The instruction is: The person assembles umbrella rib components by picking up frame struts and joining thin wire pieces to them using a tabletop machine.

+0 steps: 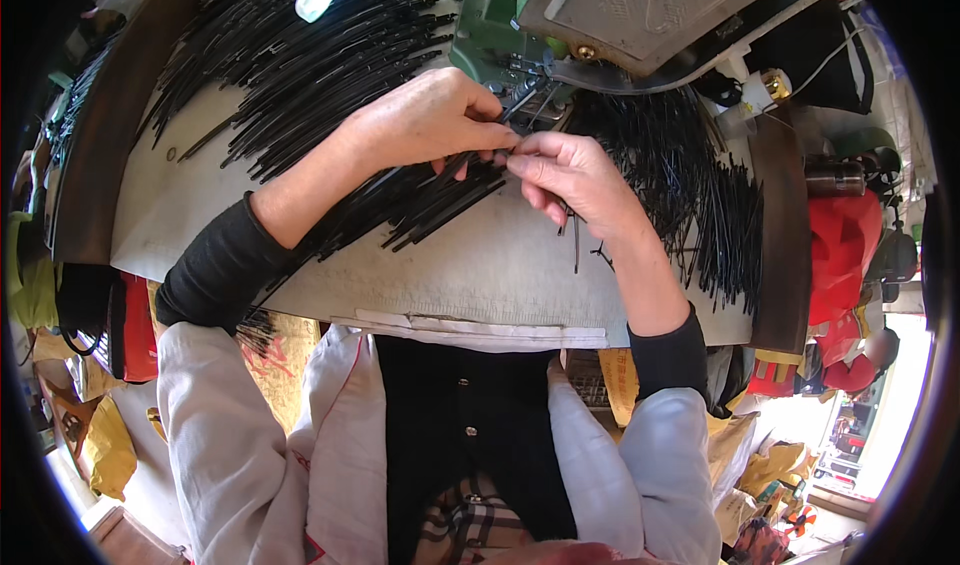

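Two hands meet in my remote view: the left hand [430, 120] and right hand [580, 180], fingers narrow, seem to pinch a small dark piece [513, 149]. A loose pinch, I judge, could drop it among the black rods [310, 95] left of the left hand. Pale worktop [480, 275] shows below both; well right, a red bag [840, 255].
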The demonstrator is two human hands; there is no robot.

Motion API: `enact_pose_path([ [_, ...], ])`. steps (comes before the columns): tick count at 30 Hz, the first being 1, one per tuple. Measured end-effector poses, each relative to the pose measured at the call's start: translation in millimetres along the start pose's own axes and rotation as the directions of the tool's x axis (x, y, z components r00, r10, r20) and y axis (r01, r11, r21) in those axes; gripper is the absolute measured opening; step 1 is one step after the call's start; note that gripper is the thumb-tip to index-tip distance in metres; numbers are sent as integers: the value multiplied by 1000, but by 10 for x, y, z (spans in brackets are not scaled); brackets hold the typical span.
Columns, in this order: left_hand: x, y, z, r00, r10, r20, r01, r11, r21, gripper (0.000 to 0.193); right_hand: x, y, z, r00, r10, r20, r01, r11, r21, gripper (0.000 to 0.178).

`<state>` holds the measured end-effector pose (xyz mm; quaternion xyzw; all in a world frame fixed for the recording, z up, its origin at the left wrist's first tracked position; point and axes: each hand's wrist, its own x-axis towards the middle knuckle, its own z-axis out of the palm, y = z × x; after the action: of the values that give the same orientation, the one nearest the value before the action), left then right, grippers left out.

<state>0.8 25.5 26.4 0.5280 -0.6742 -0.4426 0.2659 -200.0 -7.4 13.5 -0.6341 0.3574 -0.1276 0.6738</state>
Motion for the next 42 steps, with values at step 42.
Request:
enact_pose_path([
  [42,269,-210,-226,987,-57,-151,0,936,-353,25,88,74,-359,879,-214,-425,386,844,373,19],
])
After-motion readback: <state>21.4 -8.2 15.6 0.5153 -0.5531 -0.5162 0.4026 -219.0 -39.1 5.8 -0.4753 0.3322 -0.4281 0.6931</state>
